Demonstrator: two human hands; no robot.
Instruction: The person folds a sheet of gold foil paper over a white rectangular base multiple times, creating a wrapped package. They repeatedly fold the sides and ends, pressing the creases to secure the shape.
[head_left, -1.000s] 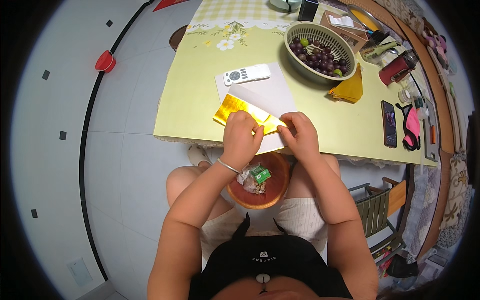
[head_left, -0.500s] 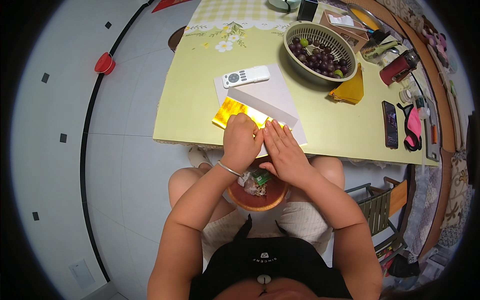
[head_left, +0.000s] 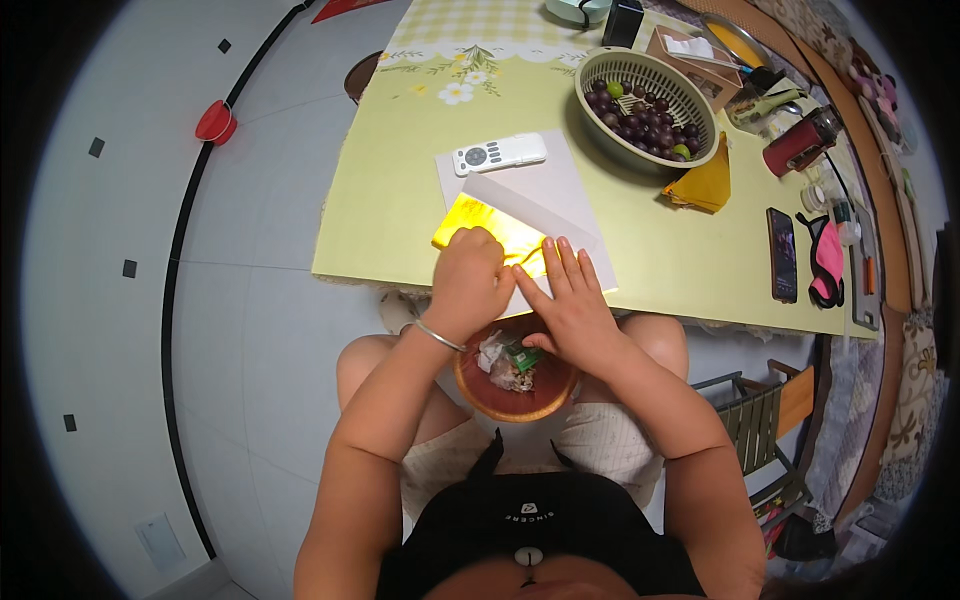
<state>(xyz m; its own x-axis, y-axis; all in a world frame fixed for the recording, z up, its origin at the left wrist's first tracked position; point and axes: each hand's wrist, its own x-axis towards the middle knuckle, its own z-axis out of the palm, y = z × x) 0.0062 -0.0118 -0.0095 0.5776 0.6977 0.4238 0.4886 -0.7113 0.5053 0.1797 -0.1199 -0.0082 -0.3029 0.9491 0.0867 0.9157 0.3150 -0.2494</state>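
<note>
Head view. Seated person at a pale green worktop (head_left: 640,260). The gold foil sheet (head_left: 480,225) lies on white paper (head_left: 550,195) near the front edge, long axis slanting from upper left toward lower right.

Left hand (head_left: 468,280) curled shut, pinching the sheet's near edge. Right hand (head_left: 572,300) open and flat, fingers spread, pressing the paper and the foil's right end. The sheet runs up and left from both hands; the left one is nearer its middle.

A brown bowl (head_left: 515,385) of scraps sits in the lap, below the hands. A white remote (head_left: 498,154) lies beyond the foil.

Against half a second ago: the right hand has flattened out alongside the left, and more foil shows.
</note>
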